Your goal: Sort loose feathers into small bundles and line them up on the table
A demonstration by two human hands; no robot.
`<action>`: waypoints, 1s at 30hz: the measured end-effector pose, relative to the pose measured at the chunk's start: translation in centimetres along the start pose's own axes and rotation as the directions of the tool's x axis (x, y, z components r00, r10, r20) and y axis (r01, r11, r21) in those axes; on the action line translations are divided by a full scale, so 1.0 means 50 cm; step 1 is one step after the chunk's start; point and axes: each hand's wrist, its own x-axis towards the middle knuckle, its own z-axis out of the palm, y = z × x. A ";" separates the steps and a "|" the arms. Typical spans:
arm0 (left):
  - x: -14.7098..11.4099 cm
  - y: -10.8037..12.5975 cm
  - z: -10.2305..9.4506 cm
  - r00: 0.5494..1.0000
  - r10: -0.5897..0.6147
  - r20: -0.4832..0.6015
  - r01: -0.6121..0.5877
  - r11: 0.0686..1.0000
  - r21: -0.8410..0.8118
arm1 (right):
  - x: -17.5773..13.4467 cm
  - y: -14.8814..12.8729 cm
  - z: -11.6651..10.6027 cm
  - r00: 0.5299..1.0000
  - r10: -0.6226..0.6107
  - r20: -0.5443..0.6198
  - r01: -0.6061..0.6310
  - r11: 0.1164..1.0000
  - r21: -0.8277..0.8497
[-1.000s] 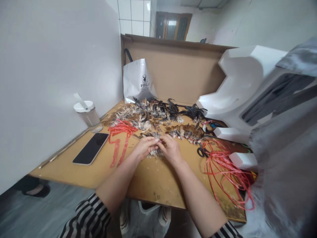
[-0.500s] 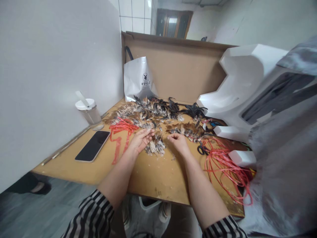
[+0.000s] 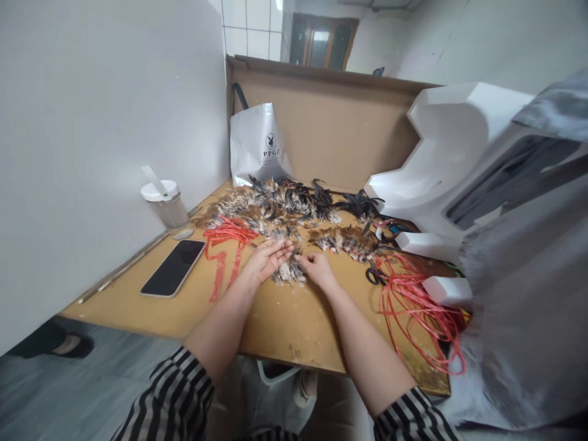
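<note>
My left hand (image 3: 269, 260) is palm up over the front feather pile, fingers pressed together with the thumb laid along them. Whatever it pinches is too small to make out. From the right, my right hand (image 3: 318, 269) reaches to that pile's edge, thumb and forefinger closed on what looks like a feather. Beneath and between both hands lies the small pile of brown and whitish feathers (image 3: 288, 274). Farther back spreads a larger heap of brown and black feathers (image 3: 275, 205). A row of brown feathers (image 3: 346, 240) lies just beyond my right hand.
Red plastic strips (image 3: 229, 230) lie left, and more red strands (image 3: 413, 300) right, beside black-handled scissors (image 3: 373, 275). A phone (image 3: 173, 268) and a lidded cup (image 3: 169, 208) are on the left. A silver bag (image 3: 252, 144) and white foam (image 3: 441, 147) stand behind.
My right hand has moved left, from bare table to the edge of the small feather pile. My left hand has shifted slightly right, its fingers a little straighter.
</note>
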 end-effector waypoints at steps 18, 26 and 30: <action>-0.003 0.003 -0.005 0.993 -0.112 0.036 0.104 0.979 0.174 | 0.008 0.001 -0.050 1.000 0.016 -0.026 -0.014 0.998 0.066; -0.003 0.004 -0.004 0.994 -0.102 0.047 0.093 0.980 0.174 | -0.004 -0.026 -0.022 0.975 -0.219 0.038 0.222 0.945 -0.239; -0.004 0.003 -0.003 0.994 -0.101 0.046 0.091 0.980 0.179 | -0.008 -0.027 -0.022 0.982 -0.158 0.100 0.182 0.932 -0.315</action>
